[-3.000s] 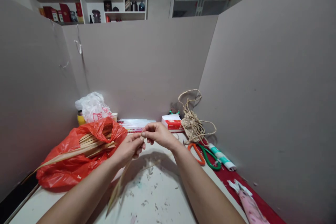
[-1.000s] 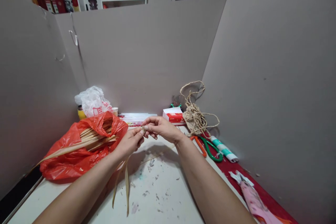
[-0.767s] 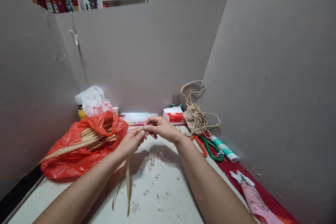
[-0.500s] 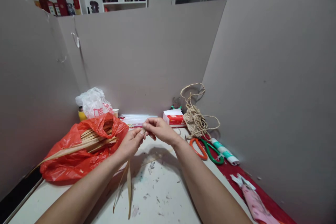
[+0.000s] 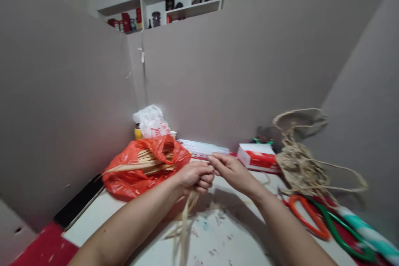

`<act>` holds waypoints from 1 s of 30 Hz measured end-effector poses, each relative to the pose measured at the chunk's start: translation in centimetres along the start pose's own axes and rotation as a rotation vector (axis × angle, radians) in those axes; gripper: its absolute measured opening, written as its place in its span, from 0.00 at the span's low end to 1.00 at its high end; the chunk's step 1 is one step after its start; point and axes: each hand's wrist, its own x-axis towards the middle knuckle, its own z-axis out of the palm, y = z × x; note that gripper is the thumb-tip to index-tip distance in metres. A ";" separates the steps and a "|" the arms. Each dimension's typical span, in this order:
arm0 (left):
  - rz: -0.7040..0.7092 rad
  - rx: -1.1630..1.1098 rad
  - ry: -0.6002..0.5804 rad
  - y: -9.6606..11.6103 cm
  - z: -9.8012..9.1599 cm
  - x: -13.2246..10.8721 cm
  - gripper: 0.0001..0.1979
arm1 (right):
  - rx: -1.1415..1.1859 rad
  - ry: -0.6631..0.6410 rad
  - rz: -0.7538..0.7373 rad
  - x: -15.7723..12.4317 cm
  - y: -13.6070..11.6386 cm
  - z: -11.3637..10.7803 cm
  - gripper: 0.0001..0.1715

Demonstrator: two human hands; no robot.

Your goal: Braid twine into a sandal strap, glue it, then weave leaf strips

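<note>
My left hand [image 5: 197, 176] is closed around several pale tan strips of dried leaf [image 5: 184, 224], whose loose ends hang down toward the white tabletop [image 5: 215, 237]. The fingertips of my right hand [image 5: 230, 171] are pinched together right beside the left thumb. What sits between those fingertips is too small and blurred to tell. To the left, behind my left forearm, lies a crumpled red plastic bag [image 5: 121, 174] with a bundle of similar tan strips [image 5: 152, 160] showing in its mouth.
A tangle of twine [image 5: 301, 166] lies at the right, behind orange-handled scissors [image 5: 307, 216] and a green handle [image 5: 343, 232]. A red-and-white box [image 5: 260, 158] and clear sticks [image 5: 202, 147] line the back. A black phone-like slab [image 5: 79, 201] is at the left edge. Grey partitions [image 5: 218, 70] enclose the table.
The view has swung right to left across the scene, so everything shifts rightward. My left fingers have curled more tightly round the strips, which now hang bunched beneath the fist.
</note>
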 end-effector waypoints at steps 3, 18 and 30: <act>0.162 0.057 0.195 -0.9 0.5 0.7 0.11 | -0.024 0.020 0.091 0.2 0.7 0.2 0.27; 0.055 -0.086 0.072 -0.7 -1.3 1.2 0.16 | -0.165 0.040 0.017 -0.1 0.8 -0.6 0.19; 0.534 0.630 0.431 -2.1 -0.7 1.9 0.10 | -0.149 0.109 0.212 1.2 1.1 0.2 0.19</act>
